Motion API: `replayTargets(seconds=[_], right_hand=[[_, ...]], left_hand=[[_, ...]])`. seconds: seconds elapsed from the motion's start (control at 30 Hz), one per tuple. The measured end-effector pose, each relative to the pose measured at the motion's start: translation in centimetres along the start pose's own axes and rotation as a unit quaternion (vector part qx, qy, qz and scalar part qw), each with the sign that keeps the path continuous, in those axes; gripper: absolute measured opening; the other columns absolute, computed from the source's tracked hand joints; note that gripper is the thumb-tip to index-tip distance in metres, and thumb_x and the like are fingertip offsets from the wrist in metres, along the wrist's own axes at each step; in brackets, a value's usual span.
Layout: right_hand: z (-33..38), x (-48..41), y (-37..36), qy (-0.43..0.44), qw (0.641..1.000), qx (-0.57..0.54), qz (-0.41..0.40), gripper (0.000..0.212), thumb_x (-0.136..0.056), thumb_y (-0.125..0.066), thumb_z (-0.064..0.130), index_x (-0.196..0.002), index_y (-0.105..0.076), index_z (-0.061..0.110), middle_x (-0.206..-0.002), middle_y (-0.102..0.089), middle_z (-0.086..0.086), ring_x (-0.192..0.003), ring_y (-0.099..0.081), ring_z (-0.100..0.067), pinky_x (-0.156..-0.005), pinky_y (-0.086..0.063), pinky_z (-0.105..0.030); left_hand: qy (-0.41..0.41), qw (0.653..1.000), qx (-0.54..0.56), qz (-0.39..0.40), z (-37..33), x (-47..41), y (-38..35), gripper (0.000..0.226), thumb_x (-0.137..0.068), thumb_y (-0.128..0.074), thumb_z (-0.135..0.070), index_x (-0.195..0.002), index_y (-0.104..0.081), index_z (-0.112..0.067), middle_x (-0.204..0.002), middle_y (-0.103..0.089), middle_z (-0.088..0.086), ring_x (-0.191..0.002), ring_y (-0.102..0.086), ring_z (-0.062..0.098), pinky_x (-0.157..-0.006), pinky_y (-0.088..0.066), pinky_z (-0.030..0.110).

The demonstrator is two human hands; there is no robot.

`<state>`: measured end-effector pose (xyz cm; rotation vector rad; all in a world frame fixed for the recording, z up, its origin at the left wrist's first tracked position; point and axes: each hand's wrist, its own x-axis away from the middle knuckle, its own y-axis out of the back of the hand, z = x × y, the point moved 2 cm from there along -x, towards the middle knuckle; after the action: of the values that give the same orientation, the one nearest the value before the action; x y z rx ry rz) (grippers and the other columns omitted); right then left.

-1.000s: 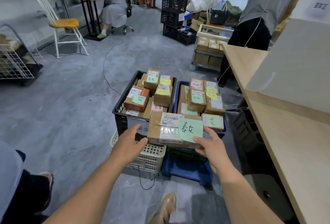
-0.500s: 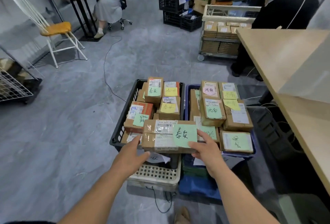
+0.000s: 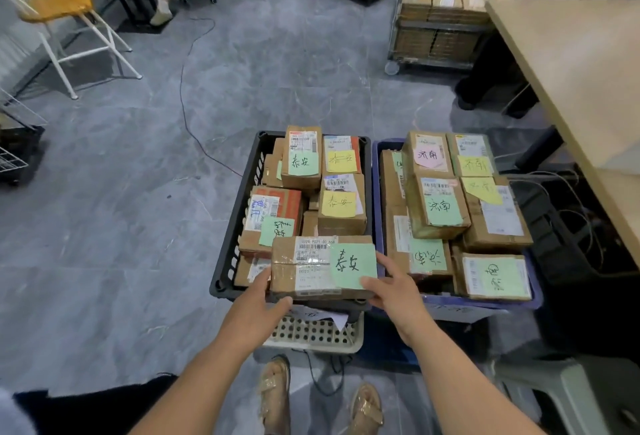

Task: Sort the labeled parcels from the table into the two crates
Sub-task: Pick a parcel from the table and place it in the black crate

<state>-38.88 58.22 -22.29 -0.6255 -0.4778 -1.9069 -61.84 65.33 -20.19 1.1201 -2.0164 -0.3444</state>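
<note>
Bright, even indoor light. Dull sheen on the grey tiled floor [image 3: 104, 244] left of the black plastic crate [image 3: 231, 247], dark shadow beneath it. Lines bow far from it; distant detail soft.

Brown parcel [image 3: 287, 271], pale green note [image 3: 353, 266] — black crate [image 3: 225, 261] and blue crate [image 3: 375, 192] show yellow, green, pink notes [image 3: 337, 204] — the floor [image 3: 104, 226] is veined grey.

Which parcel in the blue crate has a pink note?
The top parcel in the blue crate's far row, on the left; its note is pink, the others' green or yellow.
</note>
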Motion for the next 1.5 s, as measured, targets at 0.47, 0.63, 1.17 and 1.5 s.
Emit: replayTargets(seconds=[0.47,0.63,1.17,1.5], right_hand=[[1.3,-4.4,-11.5,-0.015,0.989,-0.138,-0.057,0.058,-0.095,-0.056,0.005,-0.141,-0.033,0.032,-0.120,-0.063,-0.002,-0.099,-0.065,-0.010,-0.070,-0.057,-0.021],[1.0,-5.7,-15.1,-0.020,0.990,-0.134,-0.028,0.057,-0.093,-0.060,0.008,-0.138,-0.036,0.033,-0.122,-0.063,0.002,-0.109,-0.063,-0.013,-0.080,-0.056,-0.024],[4.4,-14.3,-4.9,0.006,0.908,0.297,-0.295,0.052,-0.091,-0.061,0.038,-0.132,-0.048,0.008,-0.131,-0.051,-0.011,-0.122,-0.049,-0.031,-0.097,-0.047,-0.050],[2.2,-16.3,-5.1,-0.027,0.971,0.190,-0.140,0.033,-0.093,-0.059,0.015,-0.123,-0.051,0.026,-0.108,-0.062,0.013,-0.092,-0.060,-0.003,-0.059,-0.040,-0.011]], left_hand=[[0.093,0.986,0.094,0.100,2.8,-9.3,3.4,0.078,-0.089,-0.044,-0.064,-0.151,-0.006,-0.038,-0.152,-0.035,-0.002,-0.136,-0.039,0.025,-0.111,-0.033,0.044],[0.107,0.953,0.265,0.097,3.1,-12.9,2.9,0.079,-0.068,-0.054,-0.080,-0.137,-0.019,-0.059,-0.132,-0.058,-0.010,-0.118,-0.057,0.022,-0.098,-0.046,0.052],[0.078,0.985,0.132,0.082,3.1,-21.2,4.3,0.054,-0.102,-0.042,-0.032,-0.149,-0.018,-0.043,-0.128,-0.060,-0.002,-0.098,-0.062,0.013,-0.069,-0.052,0.026],[0.049,0.996,0.033,0.066,3.1,-22.5,3.1,0.053,-0.101,-0.039,-0.032,-0.151,-0.021,-0.034,-0.141,-0.050,-0.004,-0.110,-0.058,0.015,-0.085,-0.051,0.030]])
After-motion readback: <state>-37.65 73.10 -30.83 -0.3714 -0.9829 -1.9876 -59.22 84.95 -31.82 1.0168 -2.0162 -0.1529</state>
